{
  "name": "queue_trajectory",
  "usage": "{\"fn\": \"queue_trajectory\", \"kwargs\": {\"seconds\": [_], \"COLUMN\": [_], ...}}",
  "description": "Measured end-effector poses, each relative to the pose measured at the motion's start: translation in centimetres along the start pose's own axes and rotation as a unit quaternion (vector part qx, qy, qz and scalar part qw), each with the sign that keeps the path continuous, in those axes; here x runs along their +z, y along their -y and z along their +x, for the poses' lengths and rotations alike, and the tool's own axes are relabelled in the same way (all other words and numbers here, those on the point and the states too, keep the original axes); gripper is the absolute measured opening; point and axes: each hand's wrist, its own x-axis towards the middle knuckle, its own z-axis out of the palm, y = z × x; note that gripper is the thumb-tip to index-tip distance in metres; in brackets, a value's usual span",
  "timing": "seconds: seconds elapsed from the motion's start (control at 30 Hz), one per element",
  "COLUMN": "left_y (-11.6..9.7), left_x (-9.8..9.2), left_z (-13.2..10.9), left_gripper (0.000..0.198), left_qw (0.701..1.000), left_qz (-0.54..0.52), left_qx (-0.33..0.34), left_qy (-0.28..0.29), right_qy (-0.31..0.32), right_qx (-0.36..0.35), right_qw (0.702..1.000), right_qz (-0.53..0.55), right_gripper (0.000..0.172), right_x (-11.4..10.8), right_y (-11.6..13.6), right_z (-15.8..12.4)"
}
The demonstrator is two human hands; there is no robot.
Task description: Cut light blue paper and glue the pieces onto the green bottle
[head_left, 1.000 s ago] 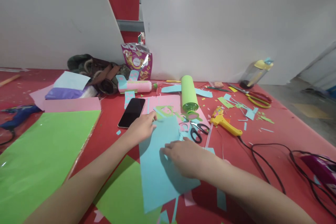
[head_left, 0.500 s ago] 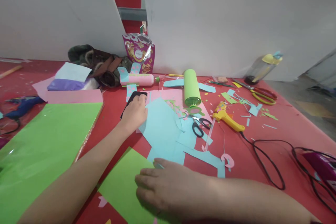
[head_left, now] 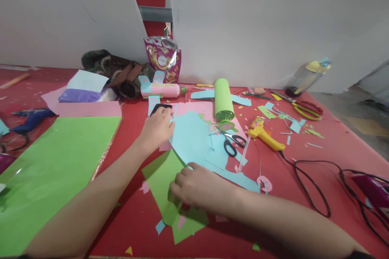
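Observation:
My left hand is closed over a flat black thing like a phone, with only its far edge showing. Its thumb lies by the edge of a light blue paper sheet. Lower down, my right hand has its fingers curled on a green paper sheet, which bends near them; the fingertips are partly hidden. The top of the green sheet meets the blue sheet's lower edge. Black-handled scissors lie right of the blue sheet. Beyond them lies a green-wrapped bottle with blue paper wings.
A yellow glue gun with a black cord lies at right, near red-and-yellow-handled scissors. A pink-wrapped bottle and a snack bag stand at the back. A large green paper pack covers the left. Paper scraps are scattered about.
My right hand has drawn its fingers in, and the green sheet has shifted upward and bent, baring scraps on the red table. The black thing is now more covered by my left hand.

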Motion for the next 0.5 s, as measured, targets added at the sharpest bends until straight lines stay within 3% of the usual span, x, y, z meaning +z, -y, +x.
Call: {"fn": "queue_trajectory", "kwargs": {"seconds": [0.2, 0.4, 0.5], "left_y": [0.1, -0.4, -1.0], "left_x": [-0.7, -2.0, -2.6], "left_z": [0.0, -0.1, -0.3], "left_gripper": [0.024, 0.020, 0.025], "left_qw": [0.999, 0.986, 0.956], "left_qz": [-0.039, -0.158, -0.285], "left_qx": [0.024, 0.015, 0.005], "left_qy": [0.024, 0.046, 0.075], "right_qy": [-0.051, -0.209, -0.261], "right_qx": [0.027, 0.128, 0.189], "right_qw": [0.998, 0.962, 0.941], "right_qz": [0.015, 0.119, 0.105], "right_gripper": [0.018, 0.044, 0.046], "right_x": [-2.0, -3.5, -4.1], "right_y": [-1.9, -3.5, -4.5], "right_z": [-0.6, -2.1, -2.8]}}
